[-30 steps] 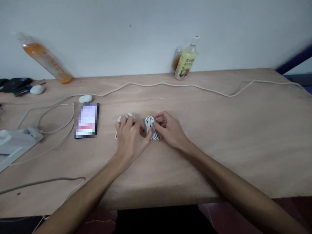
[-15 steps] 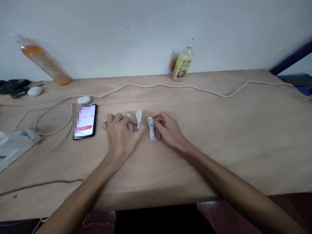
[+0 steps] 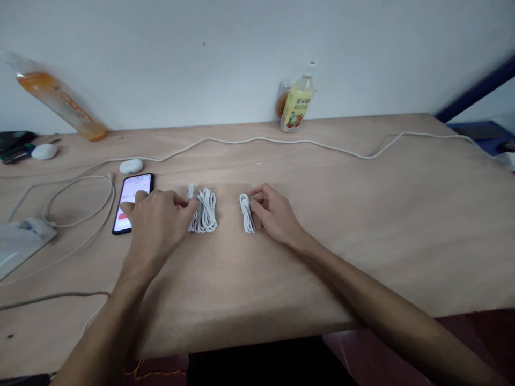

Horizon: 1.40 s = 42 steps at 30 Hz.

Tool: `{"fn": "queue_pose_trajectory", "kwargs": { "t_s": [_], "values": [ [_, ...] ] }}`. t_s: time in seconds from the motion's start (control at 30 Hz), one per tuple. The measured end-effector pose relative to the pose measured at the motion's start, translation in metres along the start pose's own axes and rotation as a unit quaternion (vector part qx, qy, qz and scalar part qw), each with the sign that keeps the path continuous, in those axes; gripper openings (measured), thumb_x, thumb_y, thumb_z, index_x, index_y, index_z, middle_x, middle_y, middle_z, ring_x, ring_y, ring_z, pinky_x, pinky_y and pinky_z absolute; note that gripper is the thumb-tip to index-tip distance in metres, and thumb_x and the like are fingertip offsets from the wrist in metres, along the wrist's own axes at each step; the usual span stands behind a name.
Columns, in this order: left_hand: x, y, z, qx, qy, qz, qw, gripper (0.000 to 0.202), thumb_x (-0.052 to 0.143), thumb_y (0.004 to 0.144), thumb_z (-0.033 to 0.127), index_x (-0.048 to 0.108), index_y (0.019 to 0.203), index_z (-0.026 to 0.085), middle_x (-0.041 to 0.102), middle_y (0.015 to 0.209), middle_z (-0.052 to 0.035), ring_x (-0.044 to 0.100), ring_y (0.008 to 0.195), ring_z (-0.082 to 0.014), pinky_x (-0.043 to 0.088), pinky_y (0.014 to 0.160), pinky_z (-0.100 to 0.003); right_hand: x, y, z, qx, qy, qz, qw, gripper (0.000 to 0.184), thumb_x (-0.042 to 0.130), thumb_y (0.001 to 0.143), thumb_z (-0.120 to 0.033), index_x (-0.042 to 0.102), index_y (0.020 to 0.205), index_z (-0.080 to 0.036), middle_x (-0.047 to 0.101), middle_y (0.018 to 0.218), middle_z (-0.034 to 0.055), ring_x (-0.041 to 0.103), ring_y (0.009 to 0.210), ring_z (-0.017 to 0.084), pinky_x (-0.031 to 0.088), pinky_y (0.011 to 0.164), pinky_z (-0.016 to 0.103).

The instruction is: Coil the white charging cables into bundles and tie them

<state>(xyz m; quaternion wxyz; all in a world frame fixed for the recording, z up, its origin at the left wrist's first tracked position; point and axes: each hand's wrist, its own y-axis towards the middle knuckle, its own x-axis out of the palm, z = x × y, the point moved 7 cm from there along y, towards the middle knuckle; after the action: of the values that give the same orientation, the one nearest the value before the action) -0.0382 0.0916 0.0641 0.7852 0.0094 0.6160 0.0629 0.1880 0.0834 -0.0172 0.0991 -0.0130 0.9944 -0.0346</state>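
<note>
Left hand (image 3: 157, 221) pinches a white cable bundle (image 3: 190, 191) between thumb and finger, beside grouped white bundles (image 3: 208, 212) on the desk (image 3: 330, 214). Right hand (image 3: 277, 213) has curled fingertips against a separate bundle (image 3: 246, 214), right of the group; whether it grips cannot be determined.

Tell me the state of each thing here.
Grouped bundles: folded, side by side
Single bundle: folded, set apart
Left hand: at the grouped bundles, grip partly hidden
Right hand: fingertips at the single bundle
Phone: screen lit, partly covered
Long cable: uncoiled
Looped cable: loosely coiled
Yellow bottle: capped
Orange bottle: cap unclear
White case: looks shut
</note>
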Motion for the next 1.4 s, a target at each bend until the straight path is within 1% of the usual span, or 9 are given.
{"fn": "queue_pose_trajectory", "kwargs": {
  "t_s": [0.2,0.43,0.63,0.7,0.8,0.9,0.97,1.2,1.4],
  "values": [
    [0.0,-0.004,0.009,0.021,0.031,-0.053,0.998,0.024,0.062,0.087,0.034,0.062,0.064,0.026,0.075,0.082,-0.02,0.063,0.115,-0.0566,0.044,0.099,-0.073,0.0,0.0,0.0,0.0,-0.006,-0.003,1.0,0.003,0.061,0.096,-0.02,0.062,0.096,-0.023,0.067,0.072,-0.0052,0.056,0.046,0.01,0.043,0.046,0.023],
    [0.002,-0.002,0.0,0.036,-0.021,0.002,0.999,0.028,0.071,0.081,0.034,0.057,0.058,0.027,0.067,0.068,-0.0135,0.065,0.101,-0.0509,0.042,0.099,-0.073,0.0,0.001,0.001,0.0,-0.008,0.001,1.0,0.002,0.062,0.096,-0.02,0.062,0.096,-0.023,0.067,0.073,-0.005,0.056,0.045,0.01,0.043,0.044,0.023],
    [0.003,-0.003,0.002,0.048,-0.053,0.08,0.994,0.039,0.064,0.091,0.044,0.049,0.059,0.029,0.06,0.062,-0.0094,0.063,0.087,-0.0425,0.043,0.092,-0.063,0.001,0.001,0.001,0.0,-0.008,0.0,1.0,0.002,0.063,0.097,-0.02,0.064,0.098,-0.022,0.068,0.071,-0.005,0.057,0.047,0.011,0.044,0.046,0.023],
    [0.002,-0.009,0.011,0.091,-0.08,0.129,0.984,0.037,0.063,0.094,0.044,0.049,0.064,0.029,0.062,0.066,-0.0084,0.062,0.083,-0.0375,0.044,0.087,-0.055,0.001,0.001,0.001,0.0,-0.009,0.0,1.0,0.003,0.064,0.097,-0.02,0.064,0.099,-0.023,0.07,0.074,-0.0041,0.059,0.049,0.011,0.044,0.047,0.024],
    [0.008,-0.027,0.04,0.233,-0.122,0.169,0.95,0.03,0.06,0.099,0.034,0.052,0.071,0.027,0.06,0.065,-0.0044,0.059,0.076,-0.0299,0.044,0.076,-0.045,0.0,0.001,0.001,-0.015,-0.014,0.006,1.0,0.002,0.065,0.098,-0.022,0.063,0.099,-0.023,0.071,0.078,-0.0024,0.061,0.054,0.013,0.046,0.051,0.025],
    [0.02,-0.055,0.068,0.386,-0.134,0.163,0.898,0.025,0.059,0.103,0.024,0.056,0.078,0.025,0.062,0.07,-0.0028,0.06,0.073,-0.025,0.047,0.072,-0.039,0.0,0.002,0.001,-0.03,-0.02,0.001,0.999,0.004,0.065,0.099,-0.025,0.062,0.099,-0.023,0.071,0.078,-0.002,0.062,0.056,0.014,0.049,0.055,0.027],
    [0.03,-0.066,0.076,0.417,-0.143,0.145,0.886,0.025,0.055,0.105,0.017,0.056,0.082,0.024,0.064,0.073,-0.0019,0.061,0.07,-0.0216,0.051,0.072,-0.036,-0.001,0.002,0.001,-0.031,-0.03,-0.002,0.999,0.002,0.061,0.099,-0.022,0.062,0.101,-0.023,0.071,0.078,-0.0022,0.061,0.055,0.013,0.048,0.055,0.027],
    [0.066,-0.061,0.066,0.255,-0.211,-0.004,0.944,0.007,0.058,0.104,0.027,0.052,0.105,0.023,0.068,0.086,-0.0028,0.067,0.068,-0.0229,0.052,0.063,-0.035,-0.001,0.004,0.005,-0.022,-0.026,-0.015,0.999,0.021,0.046,0.096,-0.01,0.061,0.103,-0.023,0.071,0.079,-0.0035,0.058,0.047,0.011,0.047,0.052,0.025],
    [0.068,-0.047,0.07,0.165,-0.264,-0.022,0.95,0.023,0.064,0.096,0.023,0.049,0.114,0.022,0.074,0.11,-0.0136,0.076,0.088,-0.03,0.061,0.079,-0.047,-0.004,0.004,0.004,-0.035,-0.04,0.015,0.998,0.02,0.048,0.094,-0.01,0.062,0.1,-0.023,0.071,0.078,-0.0019,0.068,0.065,0.016,0.053,0.063,0.028]
  ]
}}
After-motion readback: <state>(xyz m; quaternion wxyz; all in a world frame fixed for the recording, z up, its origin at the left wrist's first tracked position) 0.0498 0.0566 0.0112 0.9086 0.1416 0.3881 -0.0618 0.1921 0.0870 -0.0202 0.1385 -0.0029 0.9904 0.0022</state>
